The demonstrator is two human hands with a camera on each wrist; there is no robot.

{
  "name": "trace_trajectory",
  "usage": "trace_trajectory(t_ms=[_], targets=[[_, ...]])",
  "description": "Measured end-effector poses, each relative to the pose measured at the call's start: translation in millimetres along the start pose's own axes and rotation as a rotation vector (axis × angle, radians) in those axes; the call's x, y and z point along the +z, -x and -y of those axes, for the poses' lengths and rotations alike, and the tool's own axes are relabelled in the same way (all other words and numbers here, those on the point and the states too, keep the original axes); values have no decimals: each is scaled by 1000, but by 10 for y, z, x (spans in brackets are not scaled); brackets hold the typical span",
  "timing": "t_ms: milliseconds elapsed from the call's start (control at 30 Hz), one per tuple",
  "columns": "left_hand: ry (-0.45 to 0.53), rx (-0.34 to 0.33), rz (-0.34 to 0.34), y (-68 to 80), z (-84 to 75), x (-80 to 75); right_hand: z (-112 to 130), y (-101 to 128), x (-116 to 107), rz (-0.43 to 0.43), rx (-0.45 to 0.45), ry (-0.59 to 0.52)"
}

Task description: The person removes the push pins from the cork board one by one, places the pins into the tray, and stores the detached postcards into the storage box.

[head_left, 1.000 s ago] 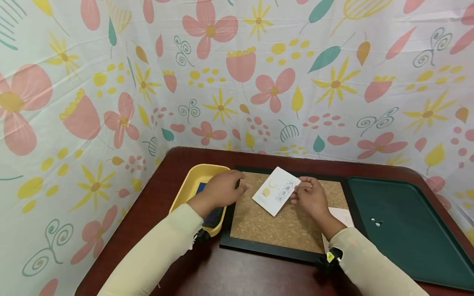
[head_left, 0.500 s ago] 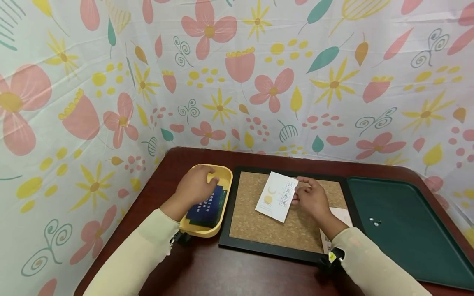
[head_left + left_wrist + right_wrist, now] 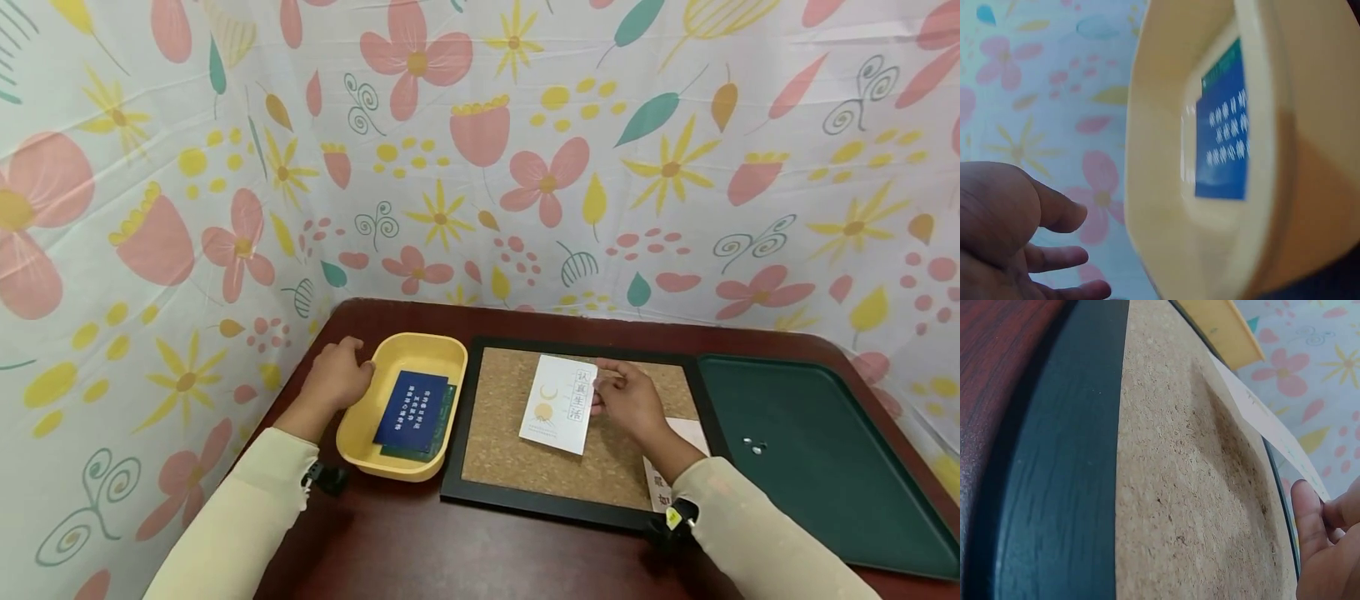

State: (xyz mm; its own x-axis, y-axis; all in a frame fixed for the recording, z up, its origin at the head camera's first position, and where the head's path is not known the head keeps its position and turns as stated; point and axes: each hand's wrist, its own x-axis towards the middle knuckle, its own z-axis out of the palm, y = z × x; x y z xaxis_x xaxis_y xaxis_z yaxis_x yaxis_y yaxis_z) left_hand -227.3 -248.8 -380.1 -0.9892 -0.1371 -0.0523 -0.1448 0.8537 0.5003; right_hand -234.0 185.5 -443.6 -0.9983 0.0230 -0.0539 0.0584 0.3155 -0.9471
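Note:
My right hand [image 3: 630, 402] pinches the right edge of a white card [image 3: 557, 408] printed with a yellow moon and boxed characters. The card is held over the black-framed cork board [image 3: 495, 458], and in the right wrist view the card [image 3: 1266, 422] stands raised off the cork with a shadow below it. My left hand [image 3: 333, 383] is at the left side of the yellow tray [image 3: 360, 454], fingers relaxed and holding nothing. Inside that tray lies a dark blue card [image 3: 412, 412] with white characters, on top of a green card [image 3: 446, 425].
A pale pink card [image 3: 686, 433] lies on the right part of the cork board, partly hidden by my right forearm. Beyond the board, a dark green tray [image 3: 840, 483] holds a few small shiny pieces [image 3: 754, 447]. A flowered curtain [image 3: 547, 250] borders the brown table [image 3: 420, 533].
My left hand has gone from beside the white card, across the yellow tray, to its left side. The white card has turned more upright in my right hand's pinch.

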Motion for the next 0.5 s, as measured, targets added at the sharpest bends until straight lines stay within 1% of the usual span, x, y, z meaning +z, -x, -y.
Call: trace_trajectory(t_ms=[133,233,333,500], targets=[[147,-59,115,-119,204,10,1,-2,3,1,0,13],[259,-111,189,-172,329,21,-5,0,7,6,-1,18],[329,-143,232,-192,413,10,-13,3,10,16,-2,19],[394,-173,281,-196,507,-10,-18,9,10,21,0,19]])
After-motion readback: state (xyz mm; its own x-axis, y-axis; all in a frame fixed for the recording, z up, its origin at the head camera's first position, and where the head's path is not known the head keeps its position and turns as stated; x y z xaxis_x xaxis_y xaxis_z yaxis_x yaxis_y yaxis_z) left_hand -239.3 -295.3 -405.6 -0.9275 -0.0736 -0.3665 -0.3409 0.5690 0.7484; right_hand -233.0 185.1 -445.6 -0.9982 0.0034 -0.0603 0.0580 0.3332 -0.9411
